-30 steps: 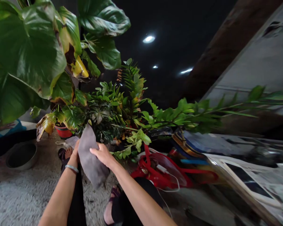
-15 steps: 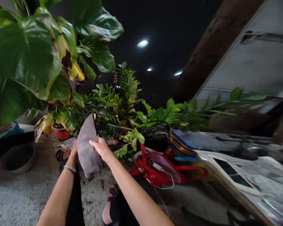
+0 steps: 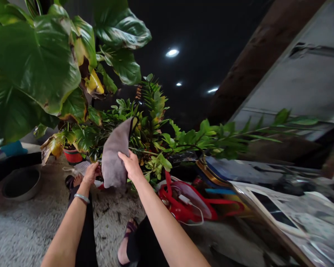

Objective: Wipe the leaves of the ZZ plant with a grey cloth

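Note:
A folded grey cloth piece, curved and with a dark edge at its pointed top, hangs upright in front of the plants. My right hand grips its right side, thumb across the front and the other fingers hidden behind. To its left is my left hand, wearing a pale bangle, with its fingers drawn together. A small gap seems to separate it from the cloth. What those fingers hold, if anything, I cannot make out.
Leafy plants and a red pot stand ahead. A grey basin sits on the rough floor at left. A red bag with a white cable lies right, beside a cluttered table holding a white tablet-like device.
The grey cloth has moved up and to the right with my right hand. My left hand has come away from it and shows more fully. The view has shifted slightly.

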### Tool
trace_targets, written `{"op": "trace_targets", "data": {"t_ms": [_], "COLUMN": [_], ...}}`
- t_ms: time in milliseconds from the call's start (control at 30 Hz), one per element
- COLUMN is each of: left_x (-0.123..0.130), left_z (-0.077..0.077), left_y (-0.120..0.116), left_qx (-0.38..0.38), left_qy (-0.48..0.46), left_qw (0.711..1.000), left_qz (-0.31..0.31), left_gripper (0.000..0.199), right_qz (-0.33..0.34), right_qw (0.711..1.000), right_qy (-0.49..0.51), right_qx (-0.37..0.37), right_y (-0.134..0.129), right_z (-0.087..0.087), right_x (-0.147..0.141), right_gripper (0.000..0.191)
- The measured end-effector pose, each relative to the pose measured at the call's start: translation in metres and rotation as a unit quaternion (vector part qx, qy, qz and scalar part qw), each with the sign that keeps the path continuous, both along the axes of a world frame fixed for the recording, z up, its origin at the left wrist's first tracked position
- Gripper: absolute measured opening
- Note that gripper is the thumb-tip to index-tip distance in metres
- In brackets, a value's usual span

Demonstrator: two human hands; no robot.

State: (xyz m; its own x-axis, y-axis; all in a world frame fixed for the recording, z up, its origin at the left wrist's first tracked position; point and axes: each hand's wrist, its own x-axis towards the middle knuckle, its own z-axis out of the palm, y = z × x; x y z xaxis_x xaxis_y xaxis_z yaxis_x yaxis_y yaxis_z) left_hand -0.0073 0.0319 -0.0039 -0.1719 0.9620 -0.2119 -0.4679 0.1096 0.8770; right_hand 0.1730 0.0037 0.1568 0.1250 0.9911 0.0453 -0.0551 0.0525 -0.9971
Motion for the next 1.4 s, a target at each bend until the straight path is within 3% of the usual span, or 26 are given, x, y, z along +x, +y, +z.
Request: {"op": "trace_targets", "data": {"t_ms": [100,200,300,400,500,600,733,800,867,1000,1067,1133,1233,1300,1400], "left_x": [0.002,-0.001,-0.002,0.002,0.007,0.006,0.004,0.004,0.002,-0.003,-0.002,0.004,0.022,0.035,0.05], "left_z": [-0.002,-0.002,-0.001,0.0,0.0,0.001,0.005,0.007,0.01,0.024,0.035,0.046,0.056,0.06,0.068], "left_y": [0.008,0.009,0.008,0.008,0.007,0.006,0.005,0.003,-0.002,-0.029,-0.056,-0.088,-0.132,-0.15,-0.157], "left_qx": [-0.007,-0.009,-0.009,-0.004,0.001,0.0,-0.029,-0.038,-0.049,-0.065,-0.011,0.061,0.105,0.115,0.155], "left_qy": [-0.008,0.0,0.011,0.003,-0.011,-0.017,-0.008,-0.004,0.001,0.008,-0.01,-0.002,0.111,0.203,0.29], "left_qw": [1.0,1.0,1.0,1.0,1.0,1.0,1.0,0.999,0.999,0.997,1.0,0.996,0.977,0.963,0.939], "left_qz": [0.008,0.009,0.013,0.0,-0.01,-0.002,0.007,0.012,0.024,0.042,0.004,-0.072,-0.145,-0.135,-0.097], "left_gripper": [0.056,0.051,0.044,0.044,0.049,0.048,0.039,0.034,0.033,0.042,0.054,0.067,0.075,0.077,0.08], "right_qz": [-0.036,0.042,0.107,0.008,-0.067,-0.034,0.037,0.072,0.083,0.049,0.018,0.001,0.016,0.041,0.083], "right_qw": [0.992,0.99,0.993,0.998,0.994,0.981,0.969,0.966,0.968,0.97,0.97,0.97,0.965,0.957,0.946], "right_qy": [0.038,0.031,-0.002,0.004,0.085,0.159,0.141,0.119,0.111,0.155,0.173,0.183,0.208,0.241,0.285], "right_qx": [-0.115,-0.128,-0.045,0.061,0.018,-0.11,-0.198,-0.217,-0.211,-0.18,-0.167,-0.161,-0.161,-0.157,-0.128], "right_y": [-0.024,-0.064,-0.07,-0.032,0.006,-0.001,-0.063,-0.091,-0.104,-0.099,-0.091,-0.086,-0.083,-0.083,-0.081], "right_z": [-0.045,-0.066,-0.041,-0.002,0.006,-0.028,-0.088,-0.101,-0.099,-0.081,-0.076,-0.077,-0.085,-0.089,-0.089], "right_x": [0.009,0.01,0.008,0.013,0.022,0.025,0.015,0.008,0.002,0.003,0.009,0.013,0.016,0.016,0.014], "right_gripper": [0.034,0.035,0.034,0.036,0.038,0.037,0.036,0.035,0.032,0.025,0.024,0.022,0.02,0.02,0.014]}}
